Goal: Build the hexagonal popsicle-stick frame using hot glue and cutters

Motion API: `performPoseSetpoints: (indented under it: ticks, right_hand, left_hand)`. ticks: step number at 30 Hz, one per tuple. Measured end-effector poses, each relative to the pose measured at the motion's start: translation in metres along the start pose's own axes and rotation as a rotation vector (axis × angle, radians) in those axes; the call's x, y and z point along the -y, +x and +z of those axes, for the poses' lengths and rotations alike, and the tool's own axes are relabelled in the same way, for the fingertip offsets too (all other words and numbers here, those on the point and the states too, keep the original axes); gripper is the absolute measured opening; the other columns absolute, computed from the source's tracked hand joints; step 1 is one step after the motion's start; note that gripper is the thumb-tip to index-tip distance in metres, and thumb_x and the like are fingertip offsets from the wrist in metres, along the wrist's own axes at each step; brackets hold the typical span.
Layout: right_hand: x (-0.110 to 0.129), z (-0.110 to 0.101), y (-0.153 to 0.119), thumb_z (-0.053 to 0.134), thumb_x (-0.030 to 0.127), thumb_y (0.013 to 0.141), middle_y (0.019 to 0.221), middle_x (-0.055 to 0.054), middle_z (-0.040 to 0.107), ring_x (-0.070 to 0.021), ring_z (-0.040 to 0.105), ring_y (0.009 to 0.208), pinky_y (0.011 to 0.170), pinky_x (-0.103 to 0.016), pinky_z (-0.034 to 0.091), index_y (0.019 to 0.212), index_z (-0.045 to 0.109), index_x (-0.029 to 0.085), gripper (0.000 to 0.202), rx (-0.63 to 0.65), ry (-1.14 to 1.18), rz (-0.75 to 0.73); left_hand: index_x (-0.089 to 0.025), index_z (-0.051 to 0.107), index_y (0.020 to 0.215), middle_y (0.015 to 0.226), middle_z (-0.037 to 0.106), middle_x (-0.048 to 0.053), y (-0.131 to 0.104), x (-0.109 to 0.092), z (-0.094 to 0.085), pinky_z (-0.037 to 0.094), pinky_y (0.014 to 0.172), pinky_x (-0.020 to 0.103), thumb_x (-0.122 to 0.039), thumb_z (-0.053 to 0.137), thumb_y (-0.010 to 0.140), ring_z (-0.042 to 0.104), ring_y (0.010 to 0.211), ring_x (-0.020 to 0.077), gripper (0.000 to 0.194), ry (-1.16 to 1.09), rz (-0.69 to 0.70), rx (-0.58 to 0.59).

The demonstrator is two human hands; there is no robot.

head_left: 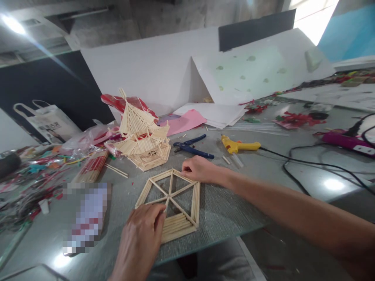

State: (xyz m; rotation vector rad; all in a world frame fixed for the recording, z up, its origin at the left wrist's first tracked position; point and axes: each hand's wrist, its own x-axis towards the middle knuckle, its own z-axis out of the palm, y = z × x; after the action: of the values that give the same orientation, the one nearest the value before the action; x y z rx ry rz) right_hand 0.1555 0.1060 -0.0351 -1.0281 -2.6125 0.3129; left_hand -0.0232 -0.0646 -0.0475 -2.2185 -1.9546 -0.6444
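Note:
A hexagonal frame of thin wooden sticks (195, 205) lies flat near the table's front edge. Spokes cross at its centre, and slats fill part of its front section. My left hand (143, 234) grips the frame's front left side, with thumb and forefinger closed at a spoke. At the far right rim, my right hand (199, 168) has its fingers curled and pinched on the sticks. Behind the frame stands a stick-built pavilion model (140, 136) with a pointed roof. Blue-handled pliers (193, 146) and a yellow glue gun (238, 145) lie beyond my right hand.
Bundled sticks (92, 166) and a pixelated object (89, 214) lie at the left, near tangled craft scraps. Pink paper (187, 121) and white sheets (213, 113) are at the back. A black cable (295, 160) runs right towards a purple power strip (345, 141).

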Motion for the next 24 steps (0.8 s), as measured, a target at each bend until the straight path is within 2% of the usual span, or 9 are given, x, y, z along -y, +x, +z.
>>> performPoseSetpoints:
  ticks: [5, 10, 19, 24]
  right_hand:
    - [-0.001, 0.005, 0.001, 0.054, 0.026, 0.077, 0.066, -0.003, 0.066, -0.0115, 0.055, 0.059, 0.054, -0.021, 0.03, 0.075, 0.069, 0.017, 0.018, -0.032, 0.03, 0.01]
    - [0.0, 0.006, 0.003, 0.052, 0.025, 0.079, 0.075, -0.004, 0.069, -0.0133, 0.059, 0.069, 0.059, -0.021, 0.033, 0.077, 0.069, 0.017, 0.019, -0.054, 0.011, 0.014]
    - [0.002, 0.006, 0.002, 0.052, 0.025, 0.079, 0.08, -0.003, 0.069, -0.0138, 0.059, 0.071, 0.058, -0.022, 0.031, 0.079, 0.068, 0.017, 0.017, -0.054, -0.031, 0.001]
    - [0.003, 0.005, 0.001, 0.053, 0.027, 0.08, 0.08, -0.003, 0.068, -0.0137, 0.058, 0.071, 0.058, -0.021, 0.031, 0.079, 0.067, 0.018, 0.017, -0.048, -0.042, 0.012]
  left_hand:
    - [-0.024, 0.064, 0.085, 0.08, 0.069, 0.0, -0.001, -0.003, 0.0, 0.048, 0.071, 0.031, -0.02, 0.046, 0.083, 0.064, 0.076, 0.0165, 0.018, 0.009, -0.03, -0.006]
    - [-0.025, 0.062, 0.078, 0.074, 0.067, -0.002, 0.0, -0.01, 0.0, 0.045, 0.066, 0.028, -0.019, 0.046, 0.084, 0.063, 0.071, 0.0154, 0.018, 0.053, -0.065, 0.02]
    - [-0.024, 0.062, 0.08, 0.074, 0.065, -0.002, 0.003, -0.016, 0.0, 0.042, 0.065, 0.03, -0.017, 0.045, 0.084, 0.062, 0.073, 0.0173, 0.018, 0.066, -0.118, 0.069]
    - [-0.024, 0.061, 0.084, 0.076, 0.066, 0.0, -0.001, -0.011, 0.001, 0.042, 0.067, 0.031, -0.023, 0.044, 0.087, 0.061, 0.074, 0.0177, 0.017, 0.051, -0.048, -0.002]
